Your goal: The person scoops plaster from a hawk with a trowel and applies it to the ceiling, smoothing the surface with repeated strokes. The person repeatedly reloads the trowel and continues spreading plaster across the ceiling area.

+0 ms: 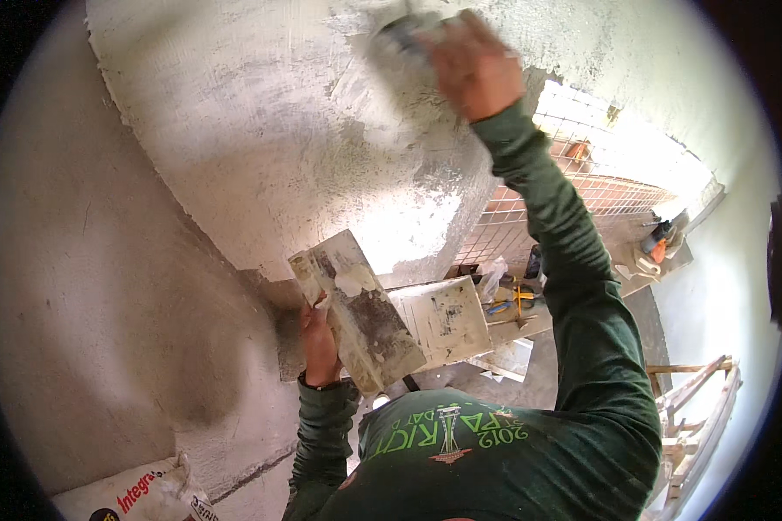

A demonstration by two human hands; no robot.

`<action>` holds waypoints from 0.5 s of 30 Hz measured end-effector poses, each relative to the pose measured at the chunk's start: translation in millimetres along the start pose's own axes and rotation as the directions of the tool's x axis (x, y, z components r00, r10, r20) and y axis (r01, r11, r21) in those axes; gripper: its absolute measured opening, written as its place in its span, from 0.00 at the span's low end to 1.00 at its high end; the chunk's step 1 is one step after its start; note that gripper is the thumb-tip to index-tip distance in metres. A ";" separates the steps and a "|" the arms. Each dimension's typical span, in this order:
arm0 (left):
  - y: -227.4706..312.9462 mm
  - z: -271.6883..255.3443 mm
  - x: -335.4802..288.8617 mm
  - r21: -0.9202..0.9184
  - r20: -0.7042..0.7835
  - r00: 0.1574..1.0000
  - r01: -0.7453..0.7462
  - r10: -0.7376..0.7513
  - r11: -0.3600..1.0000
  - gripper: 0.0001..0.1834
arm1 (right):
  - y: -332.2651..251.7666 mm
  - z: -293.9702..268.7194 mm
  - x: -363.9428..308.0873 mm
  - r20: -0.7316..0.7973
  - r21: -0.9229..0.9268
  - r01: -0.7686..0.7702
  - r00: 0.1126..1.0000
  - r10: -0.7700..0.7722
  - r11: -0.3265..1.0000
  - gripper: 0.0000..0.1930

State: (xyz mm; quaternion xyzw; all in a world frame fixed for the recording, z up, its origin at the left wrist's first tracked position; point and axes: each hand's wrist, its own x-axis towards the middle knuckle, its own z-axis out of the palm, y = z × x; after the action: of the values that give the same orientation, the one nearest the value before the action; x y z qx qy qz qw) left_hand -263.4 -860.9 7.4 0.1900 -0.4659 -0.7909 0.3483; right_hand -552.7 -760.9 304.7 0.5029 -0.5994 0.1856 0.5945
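Observation:
My right hand (pixel 482 74) is raised to the top of the view, its fingers closed around a trowel (pixel 400 39). Motion smears the trowel, which lies at or very near the pale, streaked plaster on the wall (pixel 252 130). Lower down, my left hand (pixel 320 349) grips the edge of a long rectangular plastering board (pixel 361 308). The board is tilted, and dark damp patches and pale plaster residue mark its face. Part of the left hand's fingers is hidden by the board.
Wire mesh (pixel 573 195) crosses an opening right of the plaster. On a ledge below lie yellow- and blue-handled tools (pixel 517 302), beside a stained pale panel (pixel 443 323). A wooden frame (pixel 699 425) stands at lower right. A printed sack (pixel 139 495) lies at lower left.

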 end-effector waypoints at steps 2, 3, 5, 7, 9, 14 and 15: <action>3.3 -0.3 -5.3 -0.056 -0.041 0.999 0.026 -0.028 0.998 0.19 | -5.8 -11.2 -6.2 -0.010 0.015 0.012 1.000 -0.012 1.000 0.13; 5.5 2.7 -5.6 -0.047 -0.051 0.999 0.016 -0.018 0.999 0.19 | -15.5 -15.2 -17.8 0.029 0.015 0.064 0.998 -0.064 0.998 0.14; 6.8 10.3 -3.5 -0.026 -0.056 0.998 0.002 -0.004 1.000 0.19 | -35.6 8.8 -48.8 0.100 0.129 0.113 0.987 -0.126 0.985 0.15; -2.1 1.8 7.2 -0.046 0.005 1.000 0.022 -0.022 0.999 0.20 | -63.8 31.0 -73.5 0.044 0.265 0.143 0.986 -0.160 0.954 0.17; 0.8 0.2 9.8 0.006 0.025 1.000 -0.017 0.017 1.000 0.21 | -49.6 42.9 -64.1 0.094 0.128 0.144 0.983 -0.156 0.981 0.17; 24.8 10.0 30.6 0.337 0.055 0.957 -0.287 0.286 0.897 0.23 | -26.6 -3.8 -21.6 0.058 0.047 0.114 0.991 -0.117 0.992 0.16; 32.4 12.8 34.9 0.236 0.030 0.957 -0.287 0.288 0.928 0.23 | -45.1 -15.2 -35.0 0.140 0.124 0.035 0.989 -0.052 0.992 0.15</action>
State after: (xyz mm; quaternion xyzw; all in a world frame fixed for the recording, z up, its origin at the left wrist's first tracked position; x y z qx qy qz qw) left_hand -283.1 -889.0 42.8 0.1620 -0.5793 -0.6693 0.4362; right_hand -515.1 -754.2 259.7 0.5630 -0.6168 0.1721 0.5225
